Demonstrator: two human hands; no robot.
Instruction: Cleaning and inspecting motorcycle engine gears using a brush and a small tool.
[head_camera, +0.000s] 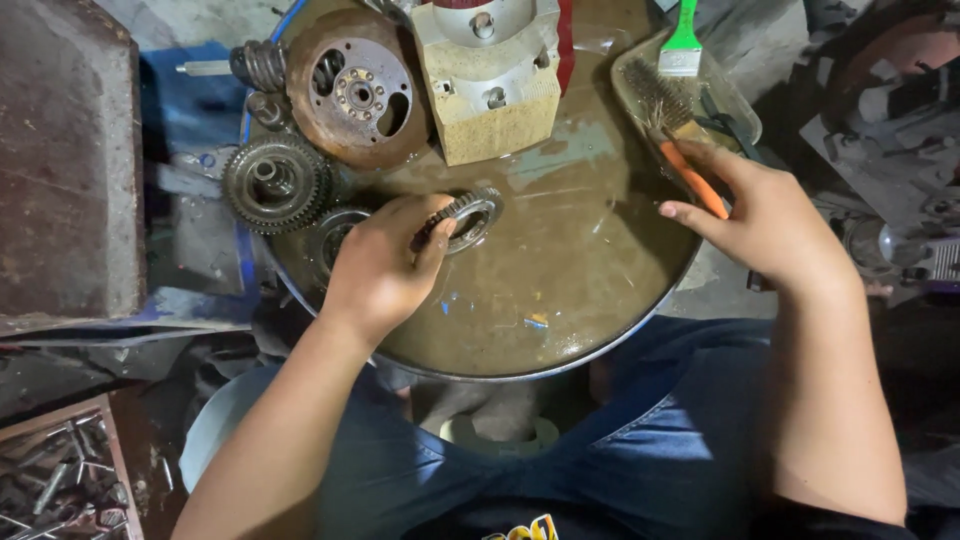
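My left hand (385, 262) grips a small metal gear ring (470, 215) that lies on the round greasy brown drum top (560, 290), fingers wrapped over its left side. My right hand (765, 215) closes on the orange handle (690, 175) of a wire brush, whose bristles (658, 95) rest in a clear shallow tray (740, 105) at the right rim. Another gear (330, 235) sits partly hidden under my left hand.
A large toothed gear (275, 182), a rusty round plate with holes (355, 90), a spring (262, 65) and a beige metal block (490, 85) crowd the drum's far left. A green-handled paintbrush (683, 40) lies in the tray. A box of bolts (55, 480) stands lower left.
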